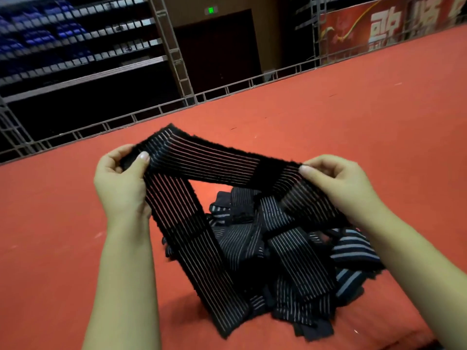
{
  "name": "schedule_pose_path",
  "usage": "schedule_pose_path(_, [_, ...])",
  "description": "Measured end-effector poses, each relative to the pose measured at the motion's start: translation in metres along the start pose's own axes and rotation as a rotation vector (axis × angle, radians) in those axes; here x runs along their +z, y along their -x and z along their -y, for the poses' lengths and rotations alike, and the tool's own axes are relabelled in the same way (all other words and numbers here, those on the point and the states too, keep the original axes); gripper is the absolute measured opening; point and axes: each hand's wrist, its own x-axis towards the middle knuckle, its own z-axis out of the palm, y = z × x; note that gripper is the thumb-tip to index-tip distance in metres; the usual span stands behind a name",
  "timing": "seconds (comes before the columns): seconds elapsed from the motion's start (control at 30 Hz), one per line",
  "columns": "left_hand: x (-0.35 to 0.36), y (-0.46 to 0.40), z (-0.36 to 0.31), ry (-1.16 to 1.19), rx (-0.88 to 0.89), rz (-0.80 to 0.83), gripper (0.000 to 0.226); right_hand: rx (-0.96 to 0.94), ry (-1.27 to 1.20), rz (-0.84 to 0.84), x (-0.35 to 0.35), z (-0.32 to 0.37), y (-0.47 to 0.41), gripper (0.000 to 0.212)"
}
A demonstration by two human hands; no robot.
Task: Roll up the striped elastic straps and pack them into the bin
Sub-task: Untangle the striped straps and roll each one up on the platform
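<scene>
Holding one strap (pixel 209 162) taut: left hand (pixel 121 183), right hand (pixel 338 188).

Single head-worn wide-angle view, looking forward and down from the person's own eye height, close above both bare forearms, facing across the flat red cloth-covered counter (pixel 353 127) toward a dim far wall

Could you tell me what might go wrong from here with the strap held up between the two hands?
1. The held strap is folded at the left hand, and its long tail drops toward the pile of straps; rolling it now may wind in the fold or snag loose straps.
2. The right hand only pinches the strap's edge, so the stretched elastic could slip free.
3. No bin is in view, so a finished roll may loosen while being carried.
</scene>
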Motion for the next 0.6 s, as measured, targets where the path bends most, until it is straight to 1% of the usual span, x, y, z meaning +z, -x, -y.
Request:
schedule_pose_path(0.1, [0.004, 0.005, 0.005, -0.129, 0.025, 0.079, 0.020, 0.081, 0.002, 0.057, -0.012, 0.013, -0.012, 0.008])
schedule_pose_path(0.2, [0.011, 0.017, 0.011, -0.274, 0.046, 0.157, 0.018, 0.235, -0.127, 0.095, -0.017, 0.016, -0.018, 0.008])
schedule_pose_path(0.27, [0.011, 0.020, 0.021, -0.319, 0.036, 0.169, 0.012, 0.288, -0.198, 0.077, -0.021, 0.014, -0.022, 0.008])
schedule_pose_path(0.37, [0.007, 0.020, 0.035, -0.341, -0.005, 0.145, 0.020, 0.350, -0.312, -0.018, -0.030, 0.007, -0.028, 0.008])
schedule_pose_path(0.47, [0.005, 0.020, 0.045, -0.392, -0.018, 0.137, 0.021, 0.442, -0.432, -0.125, -0.039, -0.004, -0.032, 0.013])
schedule_pose_path(0.6, [0.001, 0.021, 0.053, -0.414, -0.080, 0.095, 0.025, 0.446, -0.479, -0.282, -0.048, -0.014, -0.034, 0.019])
